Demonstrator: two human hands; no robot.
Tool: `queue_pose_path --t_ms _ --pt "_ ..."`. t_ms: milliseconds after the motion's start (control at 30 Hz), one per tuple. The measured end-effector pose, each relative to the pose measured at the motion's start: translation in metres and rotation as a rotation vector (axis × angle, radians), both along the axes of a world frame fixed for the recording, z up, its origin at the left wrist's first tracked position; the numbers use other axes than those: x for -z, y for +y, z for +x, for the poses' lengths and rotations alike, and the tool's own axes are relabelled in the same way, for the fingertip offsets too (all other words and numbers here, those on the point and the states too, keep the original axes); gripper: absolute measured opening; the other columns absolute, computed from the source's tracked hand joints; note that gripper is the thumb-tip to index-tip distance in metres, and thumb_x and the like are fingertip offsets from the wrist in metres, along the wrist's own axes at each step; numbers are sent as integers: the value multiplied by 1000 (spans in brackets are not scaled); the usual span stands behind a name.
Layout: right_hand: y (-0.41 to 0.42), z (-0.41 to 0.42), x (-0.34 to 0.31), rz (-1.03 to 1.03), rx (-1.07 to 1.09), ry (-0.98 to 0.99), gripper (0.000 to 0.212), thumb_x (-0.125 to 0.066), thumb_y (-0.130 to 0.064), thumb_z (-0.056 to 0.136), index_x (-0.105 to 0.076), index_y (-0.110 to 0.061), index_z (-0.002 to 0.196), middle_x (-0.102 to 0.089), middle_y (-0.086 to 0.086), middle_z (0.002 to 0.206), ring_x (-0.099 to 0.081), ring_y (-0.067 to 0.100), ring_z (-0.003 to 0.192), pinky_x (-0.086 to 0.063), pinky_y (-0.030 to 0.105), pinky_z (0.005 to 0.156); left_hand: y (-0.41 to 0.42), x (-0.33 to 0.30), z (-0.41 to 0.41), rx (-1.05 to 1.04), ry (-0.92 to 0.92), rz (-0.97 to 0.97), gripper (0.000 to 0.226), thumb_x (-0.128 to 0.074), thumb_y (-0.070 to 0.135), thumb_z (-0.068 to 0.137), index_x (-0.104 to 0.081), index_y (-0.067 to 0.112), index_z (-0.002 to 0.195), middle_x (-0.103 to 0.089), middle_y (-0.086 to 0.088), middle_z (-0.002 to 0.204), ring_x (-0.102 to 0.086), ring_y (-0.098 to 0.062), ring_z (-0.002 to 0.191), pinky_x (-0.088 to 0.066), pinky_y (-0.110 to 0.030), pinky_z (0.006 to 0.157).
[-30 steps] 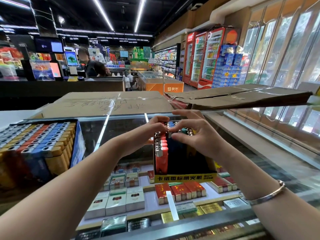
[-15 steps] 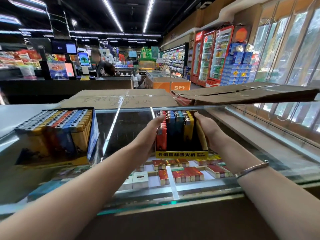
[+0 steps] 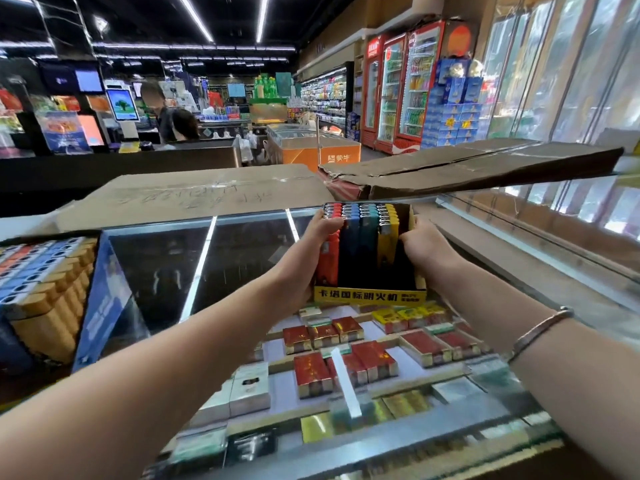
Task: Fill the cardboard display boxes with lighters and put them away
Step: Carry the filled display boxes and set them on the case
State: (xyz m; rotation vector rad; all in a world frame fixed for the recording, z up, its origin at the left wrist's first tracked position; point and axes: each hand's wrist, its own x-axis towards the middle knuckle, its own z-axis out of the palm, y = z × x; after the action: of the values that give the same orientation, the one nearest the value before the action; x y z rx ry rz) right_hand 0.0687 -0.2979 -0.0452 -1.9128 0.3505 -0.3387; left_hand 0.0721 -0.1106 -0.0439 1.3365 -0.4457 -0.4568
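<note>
Head view: I am seeing the left hand (image 3: 313, 251) and right hand (image 3: 424, 247) gripping the yellow display box (image 3: 370, 295) by its sides, near the glass counter's (image 3: 242, 258) far edge. Its lighters (image 3: 360, 244) are leaning loose; tilting could be spilling them. A full lighter box (image 3: 45, 289) is crowding the left edge, cardboard sheets (image 3: 214, 195) lying behind.

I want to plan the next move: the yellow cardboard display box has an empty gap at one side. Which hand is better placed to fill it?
Probably the right hand: it grips the yellow cardboard display box beside the gap, while the left hand steadies the red side.
</note>
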Motion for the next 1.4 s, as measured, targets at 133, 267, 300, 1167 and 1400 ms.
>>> queue_pose_path --t_ms 133,267,300,1167,1400 --pt "-27 22 1 -26 62 10 34 -43 -10 89 -48 -13 122 -58 11 114 -54 28 107 -43 49 97 -30 2 37 17 13 -14 21 -47 43 89 -51 49 108 -60 -3 119 -63 -24 101 -54 -41 81" --pt "-52 38 0 -60 104 13 39 -47 -6 86 -47 -15 124 -58 9 117 -54 26 110 -44 45 98 -64 1 60 0 30 -17 59 -53 44 75 -41 41 132 -58 -4 124 -59 -25 109 -49 -46 92" --pt "-60 40 0 -77 124 14 39 -48 -4 85 -48 -14 122 -59 8 117 -54 25 109 -44 43 97 -74 0 63 -7 51 -24 60 -54 42 75 -39 41 133 -58 -4 124 -59 -25 109 -48 -46 92" --pt "-137 3 -6 35 186 180 51 -44 1 83 -37 -15 131 -45 7 124 -46 22 113 -40 28 88 -180 -10 64 -163 202 106 23 -50 32 74 -69 33 88 -72 7 79 -68 -7 67 -49 -18 48" --pt "-134 -15 -21 310 395 160 48 -33 1 87 -51 -30 119 -60 -8 98 -56 3 85 -47 16 65 -191 -16 54 13 214 103 44 -54 37 69 -56 28 112 -71 6 92 -68 -11 81 -52 -23 58"
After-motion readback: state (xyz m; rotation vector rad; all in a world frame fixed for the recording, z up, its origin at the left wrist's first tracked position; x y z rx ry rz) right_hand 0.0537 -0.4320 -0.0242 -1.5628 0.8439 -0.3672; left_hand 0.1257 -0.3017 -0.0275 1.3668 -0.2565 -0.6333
